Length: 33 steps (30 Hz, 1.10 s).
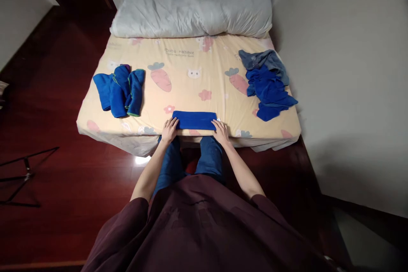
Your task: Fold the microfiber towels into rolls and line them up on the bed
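A blue cloth, folded into a flat, narrow strip, lies at the front edge of the bed. My left hand is at its left end, with the fingers resting on the corner. At the right end my right hand touches the cloth, its fingers slightly spread near a small white tag. Both hands look open, palms down. Several folded or rolled blue cloths with green edging sit on the left of the bed. On the right lie crumpled blue cloths and a grey-blue cloth.
The bed has a yellow sheet with carrot and rabbit prints. A thick grey-white quilt covers its far part. A wall stands on the right. Black stand legs rest on the dark red floor.
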Each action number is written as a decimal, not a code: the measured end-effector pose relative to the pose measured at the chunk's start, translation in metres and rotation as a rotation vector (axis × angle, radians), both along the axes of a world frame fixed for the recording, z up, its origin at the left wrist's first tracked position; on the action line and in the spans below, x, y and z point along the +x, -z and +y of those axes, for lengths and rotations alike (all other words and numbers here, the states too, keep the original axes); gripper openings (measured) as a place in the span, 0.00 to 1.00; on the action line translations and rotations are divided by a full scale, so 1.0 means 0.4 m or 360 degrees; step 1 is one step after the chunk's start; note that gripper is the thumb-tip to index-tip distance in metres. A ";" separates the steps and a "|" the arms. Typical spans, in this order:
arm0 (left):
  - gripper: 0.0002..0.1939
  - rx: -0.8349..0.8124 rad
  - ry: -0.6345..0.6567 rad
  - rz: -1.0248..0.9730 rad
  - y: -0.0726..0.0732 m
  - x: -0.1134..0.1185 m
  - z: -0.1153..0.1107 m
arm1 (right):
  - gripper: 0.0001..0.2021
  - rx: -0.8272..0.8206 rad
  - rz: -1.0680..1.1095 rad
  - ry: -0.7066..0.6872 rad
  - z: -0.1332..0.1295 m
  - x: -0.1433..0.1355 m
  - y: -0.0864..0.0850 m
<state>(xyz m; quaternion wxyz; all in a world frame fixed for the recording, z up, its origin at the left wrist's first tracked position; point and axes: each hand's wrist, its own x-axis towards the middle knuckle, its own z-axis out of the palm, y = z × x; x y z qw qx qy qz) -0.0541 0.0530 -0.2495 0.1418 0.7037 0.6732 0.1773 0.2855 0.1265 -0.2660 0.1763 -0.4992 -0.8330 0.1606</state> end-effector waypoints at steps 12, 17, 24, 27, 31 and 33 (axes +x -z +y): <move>0.21 -0.0078 -0.0124 -0.0636 0.039 -0.079 -0.020 | 0.17 -0.0256 0.0496 0.0224 -0.007 0.070 0.032; 0.20 -0.0132 -0.0439 -0.0618 0.049 -0.067 0.002 | 0.13 -0.0286 0.0457 0.0413 0.021 0.048 0.043; 0.20 -0.0287 -0.0613 -0.0374 0.030 -0.054 0.050 | 0.18 -0.0380 0.0542 0.0539 0.053 0.014 0.041; 0.21 -0.0354 -0.0637 -0.0297 0.017 -0.047 0.063 | 0.20 -0.0409 0.0515 0.0592 0.061 0.004 0.038; 0.24 -0.0235 -0.0718 -0.0108 -0.006 -0.011 0.056 | 0.23 -0.0157 0.0262 0.0631 0.048 -0.023 0.011; 0.25 -0.0048 -0.0650 0.0009 -0.013 0.022 0.044 | 0.25 0.0000 0.0095 0.0570 0.028 -0.049 -0.010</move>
